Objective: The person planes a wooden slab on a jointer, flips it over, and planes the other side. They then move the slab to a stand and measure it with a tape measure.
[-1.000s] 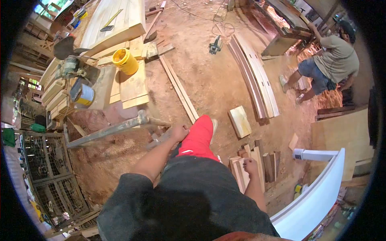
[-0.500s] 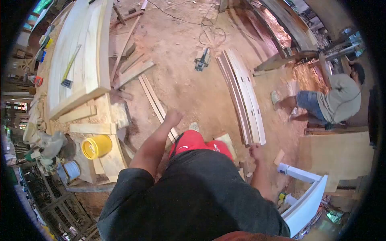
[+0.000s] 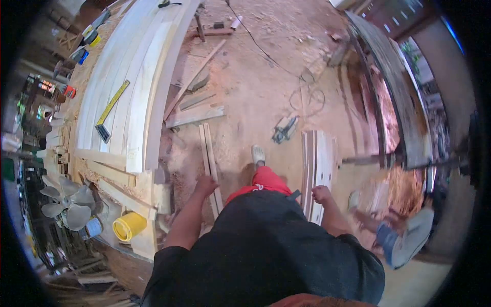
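My left hand (image 3: 206,185), curled narrow, overlaps two thin wood strips (image 3: 212,153) left of centre. My right hand (image 3: 321,194), likewise curled, before long boards (image 3: 321,153) right of centre. Yellow-bladed square (image 3: 113,104) on planks (image 3: 128,51), upper left.

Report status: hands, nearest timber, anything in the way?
Left hand curled, nothing visible in it, nearest two narrow strips. Right hand likewise, nearest long boards. Tool on floor ahead, possible trip hazard.
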`<state>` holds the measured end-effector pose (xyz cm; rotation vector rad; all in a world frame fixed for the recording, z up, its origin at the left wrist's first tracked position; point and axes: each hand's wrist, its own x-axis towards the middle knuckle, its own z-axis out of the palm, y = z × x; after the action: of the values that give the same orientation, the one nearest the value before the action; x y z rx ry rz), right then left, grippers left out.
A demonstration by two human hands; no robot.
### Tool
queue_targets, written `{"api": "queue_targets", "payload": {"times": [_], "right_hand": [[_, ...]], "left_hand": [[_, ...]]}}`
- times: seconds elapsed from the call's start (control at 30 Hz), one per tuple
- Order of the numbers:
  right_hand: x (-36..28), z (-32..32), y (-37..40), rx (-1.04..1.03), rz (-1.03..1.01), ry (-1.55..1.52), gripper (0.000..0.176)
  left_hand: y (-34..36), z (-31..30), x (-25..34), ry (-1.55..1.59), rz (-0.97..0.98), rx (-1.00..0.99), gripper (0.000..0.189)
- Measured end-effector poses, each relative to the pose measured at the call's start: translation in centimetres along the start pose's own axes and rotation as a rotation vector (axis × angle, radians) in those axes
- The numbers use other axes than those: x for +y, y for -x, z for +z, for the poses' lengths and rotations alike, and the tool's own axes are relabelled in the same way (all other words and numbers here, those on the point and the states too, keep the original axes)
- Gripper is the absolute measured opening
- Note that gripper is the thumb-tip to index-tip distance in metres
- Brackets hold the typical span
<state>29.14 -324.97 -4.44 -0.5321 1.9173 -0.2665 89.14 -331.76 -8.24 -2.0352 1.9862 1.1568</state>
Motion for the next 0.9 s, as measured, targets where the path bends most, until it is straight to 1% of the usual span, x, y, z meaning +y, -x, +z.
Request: {"api": "queue_targets", "payload": {"times": [0.03, 0.1, 0.13, 0.2, 0.23, 0.3, 0.33, 0.4, 0.43, 0.47, 0.5, 0.53, 0.6, 0.63, 0.67, 0.73, 0.8, 0.83, 0.87, 0.9], "right_hand": [[-4.5, -1.2, -2.4, -0.010, -0.059, 0.076, 0.021], [-13.4, -2.3, -6.7, -0.042, -0.169, 0.217, 0.023], [-17.9, -2.1, -8.5, -0.060, -0.223, 0.281, 0.025], [-26.7, -1.1, -11.7, -0.094, -0.332, 0.416, 0.028], [-31.1, -0.3, -13.2, -0.107, -0.405, 0.421, 0.027], [-39.8, 1.5, -15.4, -0.133, -0.551, 0.443, 0.027], [-43.8, 2.7, -16.2, -0.149, -0.590, 0.455, 0.027], [-51.1, 5.8, -16.5, -0.187, -0.664, 0.466, 0.029], [-54.2, 7.4, -16.7, -0.201, -0.683, 0.494, 0.031], [-56.8, 9.1, -16.9, -0.211, -0.700, 0.547, 0.031], [-58.7, 10.7, -17.2, -0.217, -0.709, 0.597, 0.032], [-60.7, 12.2, -17.5, -0.217, -0.721, 0.640, 0.032], [-62.7, 15.2, -19.5, -0.246, -0.734, 0.773, 0.034], [-63.4, 16.1, -19.5, -0.311, -0.675, 0.790, 0.035], [-64.9, 16.9, -19.0, -0.402, -0.586, 0.910, 0.036], [-69.8, 17.9, -16.6, -0.530, -0.560, 1.084, 0.034], [-75.3, 19.6, -18.9, -0.338, -0.891, 1.118, 0.032], [-77.9, 21.0, -20.2, -0.243, -1.058, 1.118, 0.032], [-81.5, 22.2, -18.8, -0.187, -1.135, 0.858, 0.028], [-85.8, 23.7, -18.6, -0.171, -1.214, 0.740, 0.027]], "left_hand": [[0.2, 0.3, -1.7, -0.105, -0.135, -0.206, 0.044], [2.3, 2.2, -6.4, -0.234, -0.152, -0.257, 0.045], [1.8, 3.5, -8.5, -0.322, -0.132, -0.201, 0.047], [2.4, -0.6, -5.0, 0.095, -0.381, -0.097, 0.044], [2.6, -2.8, -2.6, 0.316, -0.495, -0.039, 0.043], [0.8, -3.9, -0.2, 0.485, -0.581, 0.176, 0.039], [-0.5, -4.6, 0.8, 0.567, -0.623, 0.288, 0.037], [-4.0, -4.5, 2.1, 0.730, -0.631, 0.364, 0.034], [-6.1, -4.4, 2.3, 0.803, -0.629, 0.401, 0.032], [-8.8, -2.9, 1.5, 0.898, -0.611, 0.395, 0.033], [-10.5, -3.5, 1.8, 0.942, -0.560, 0.333, 0.033], [-12.5, -4.8, 1.8, 0.762, -0.522, 0.257, 0.032], [-15.6, -8.5, 2.8, 0.521, -0.525, 0.234, 0.032], [-16.7, -9.6, 2.3, 0.557, -0.543, 0.245, 0.032], [-17.7, -10.5, 1.7, 0.600, -0.562, 0.258, 0.032], [-20.9, -14.3, 1.6, 0.694, -0.589, 0.320, 0.032], [-20.2, -18.3, 2.3, 0.783, -0.631, 0.372, 0.032], [-21.0, -18.6, 1.5, 0.837, -0.675, 0.361, 0.034], [-21.7, -17.7, 0.3, 0.801, -0.612, 0.438, 0.038], [-21.7, -18.9, 0.3, 0.741, -0.627, 0.439, 0.037]]}}
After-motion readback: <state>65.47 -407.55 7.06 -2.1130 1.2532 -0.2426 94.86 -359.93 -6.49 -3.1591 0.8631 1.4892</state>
